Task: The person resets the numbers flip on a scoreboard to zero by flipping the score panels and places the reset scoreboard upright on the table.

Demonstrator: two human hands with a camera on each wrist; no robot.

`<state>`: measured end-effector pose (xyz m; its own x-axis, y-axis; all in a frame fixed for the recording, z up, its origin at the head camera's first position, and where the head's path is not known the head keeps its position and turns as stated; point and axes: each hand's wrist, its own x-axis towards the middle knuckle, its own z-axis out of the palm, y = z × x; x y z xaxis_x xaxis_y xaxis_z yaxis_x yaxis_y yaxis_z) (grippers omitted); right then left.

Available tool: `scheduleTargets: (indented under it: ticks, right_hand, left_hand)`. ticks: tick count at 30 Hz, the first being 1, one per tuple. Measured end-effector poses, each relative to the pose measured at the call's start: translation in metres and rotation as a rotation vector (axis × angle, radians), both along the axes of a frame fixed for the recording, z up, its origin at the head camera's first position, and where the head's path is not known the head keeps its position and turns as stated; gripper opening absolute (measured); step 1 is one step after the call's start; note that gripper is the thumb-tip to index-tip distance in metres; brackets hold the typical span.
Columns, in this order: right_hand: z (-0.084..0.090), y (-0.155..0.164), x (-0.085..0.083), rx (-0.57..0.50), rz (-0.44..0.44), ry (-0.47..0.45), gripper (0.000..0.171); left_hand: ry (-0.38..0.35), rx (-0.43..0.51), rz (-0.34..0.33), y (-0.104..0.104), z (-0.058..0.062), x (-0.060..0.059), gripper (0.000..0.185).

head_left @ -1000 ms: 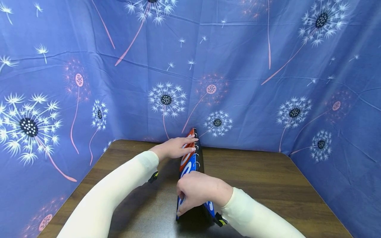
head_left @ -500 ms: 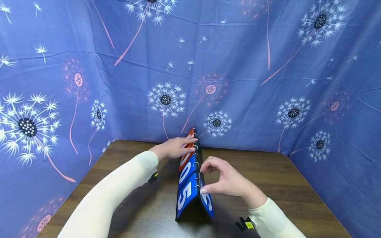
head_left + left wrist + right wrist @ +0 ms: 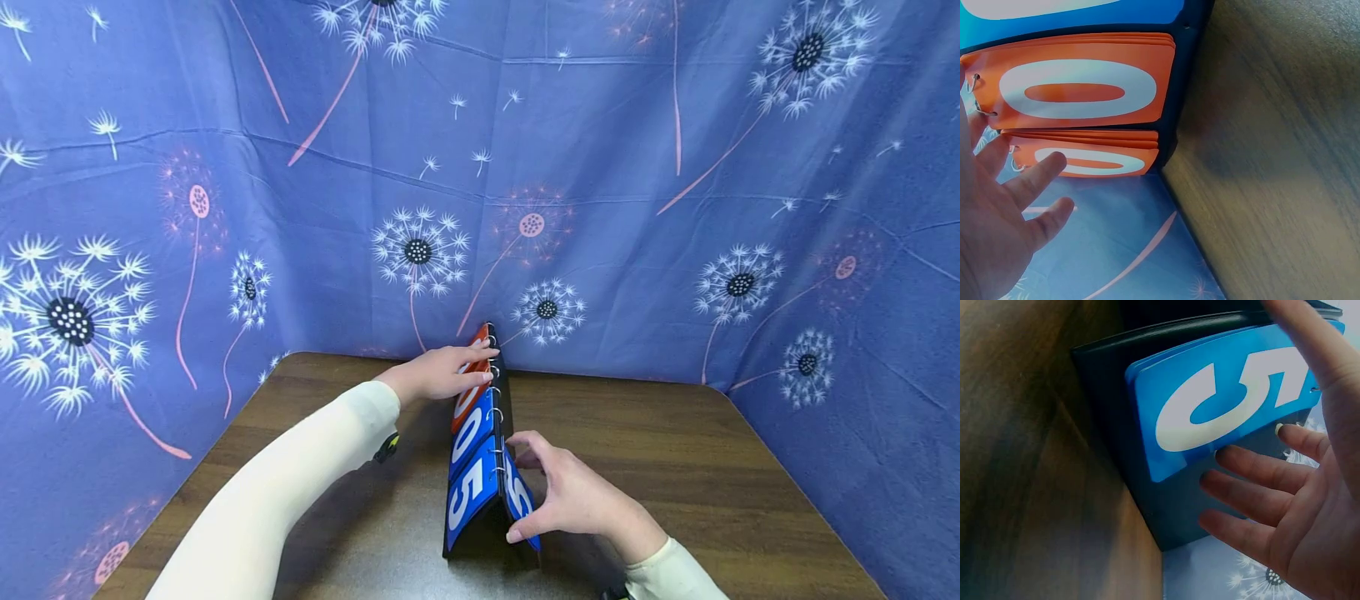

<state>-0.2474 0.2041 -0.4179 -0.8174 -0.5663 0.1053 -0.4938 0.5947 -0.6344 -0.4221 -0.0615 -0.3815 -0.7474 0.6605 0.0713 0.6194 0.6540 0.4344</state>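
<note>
A tent-shaped black flip scoreboard (image 3: 504, 398) stands on the table, its number cards hung on metal rings along the top. My left hand (image 3: 442, 372) rests across its far part with fingers extended over the ridge, beside orange cards (image 3: 1075, 94) showing 0. On the left face the nearest blue card (image 3: 468, 500) reads 5. My right hand (image 3: 573, 496) is at the near end of the right face, thumb by the front edge and fingers spread beside another blue card (image 3: 1229, 425) that also reads 5.
The brown wooden table (image 3: 660, 467) extends on both sides of the scoreboard. Behind and around it hangs a blue cloth (image 3: 615, 275) with a dandelion print.
My right hand has left the near left card, crossed over the ridge and lowered along the right face. The left face's 5 is now uncovered. My left hand stays put.
</note>
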Motion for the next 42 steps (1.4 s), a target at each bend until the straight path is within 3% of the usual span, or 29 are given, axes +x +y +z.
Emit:
scheduleTargets:
  ticks: [28, 42]
  right_hand:
    - [0.006, 0.010, 0.002, 0.037, -0.012, 0.102, 0.077]
    - [0.032, 0.039, 0.003, 0.051, -0.004, -0.002, 0.075]
  left_hand:
    - [0.006, -0.001, -0.003, -0.001, 0.002, 0.001, 0.070]
    - [0.012, -0.022, 0.032, 0.001, -0.001, -0.001, 0.070]
